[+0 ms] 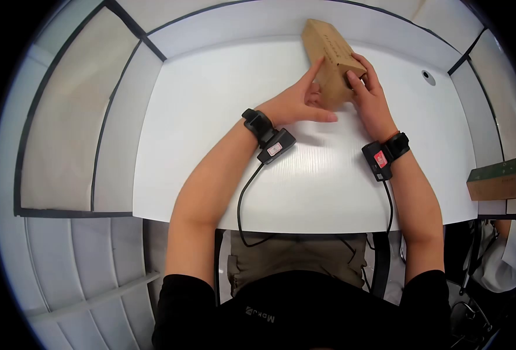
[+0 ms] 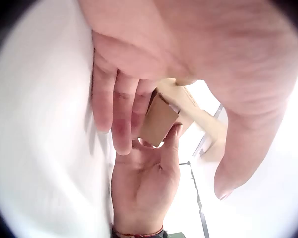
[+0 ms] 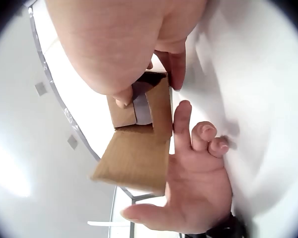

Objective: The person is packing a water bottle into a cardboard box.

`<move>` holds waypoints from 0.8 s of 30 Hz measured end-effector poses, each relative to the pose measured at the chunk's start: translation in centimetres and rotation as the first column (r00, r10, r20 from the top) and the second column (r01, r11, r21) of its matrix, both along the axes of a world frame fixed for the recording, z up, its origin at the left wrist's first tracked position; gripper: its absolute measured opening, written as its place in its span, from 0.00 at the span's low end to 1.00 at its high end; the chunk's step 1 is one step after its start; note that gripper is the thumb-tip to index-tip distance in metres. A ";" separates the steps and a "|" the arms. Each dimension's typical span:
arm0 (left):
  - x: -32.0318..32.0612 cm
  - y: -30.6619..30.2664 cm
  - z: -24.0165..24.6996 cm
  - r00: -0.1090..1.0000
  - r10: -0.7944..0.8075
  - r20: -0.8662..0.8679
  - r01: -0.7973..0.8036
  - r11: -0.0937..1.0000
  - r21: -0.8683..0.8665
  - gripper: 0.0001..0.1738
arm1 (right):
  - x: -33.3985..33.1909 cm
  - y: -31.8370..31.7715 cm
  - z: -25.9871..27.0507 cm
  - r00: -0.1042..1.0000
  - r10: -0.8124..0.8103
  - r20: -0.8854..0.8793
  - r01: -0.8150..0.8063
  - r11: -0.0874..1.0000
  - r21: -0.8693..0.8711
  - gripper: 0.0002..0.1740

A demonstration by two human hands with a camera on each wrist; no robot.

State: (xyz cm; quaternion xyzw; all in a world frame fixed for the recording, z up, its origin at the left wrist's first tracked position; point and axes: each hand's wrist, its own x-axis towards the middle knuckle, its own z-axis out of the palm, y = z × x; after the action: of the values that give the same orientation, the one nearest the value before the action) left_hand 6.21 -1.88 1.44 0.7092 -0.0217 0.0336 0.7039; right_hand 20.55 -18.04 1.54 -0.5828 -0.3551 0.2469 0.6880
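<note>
A long brown cardboard box [image 1: 330,46] is held slantwise over the far part of the desk. My right hand [image 1: 375,105] grips its near end, thumb on one side and fingers on the other. In the right wrist view that end stands open, its flap [image 3: 134,158] swung outward, and a pale grey surface [image 3: 143,110] shows inside beside a dark patch. My left hand [image 1: 296,104] is at the box's left side with thumb and fingers spread wide, the index finger along the cardboard. The left wrist view shows nothing gripped in its palm.
The white desk [image 1: 211,93] has pale partitions [image 1: 229,26] around it. A green-topped brown box [image 1: 494,181] stands at the right edge, and a round cable hole [image 1: 428,77] lies at the back right. Black cables [image 1: 241,201] run from both wrist cameras past the front edge.
</note>
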 end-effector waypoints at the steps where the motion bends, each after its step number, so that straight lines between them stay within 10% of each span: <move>1: 0.1 0.1 -0.1 1.000 -0.019 -0.016 0.018 0.999 -0.042 0.70 | 0.1 -0.1 0.1 0.999 -0.013 -0.034 0.013 1.000 0.003 0.28; 15: 0.3 -0.6 0.1 0.956 0.269 -0.119 -0.259 0.961 0.095 0.61 | 0.9 -0.2 -0.7 0.992 0.095 0.084 -0.089 0.994 -0.070 0.34; 24: 0.3 0.4 -0.2 0.960 0.245 -0.136 -0.266 0.948 -0.174 0.58 | 0.8 -0.4 -1.3 0.951 0.245 0.188 -0.248 0.969 -0.008 0.44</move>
State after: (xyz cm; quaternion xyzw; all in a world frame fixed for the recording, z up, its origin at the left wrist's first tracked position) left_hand 6.54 -1.46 1.26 0.6362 0.1133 0.0866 0.7582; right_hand 21.38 -18.47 0.26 -0.5491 -0.4903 0.2719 0.6198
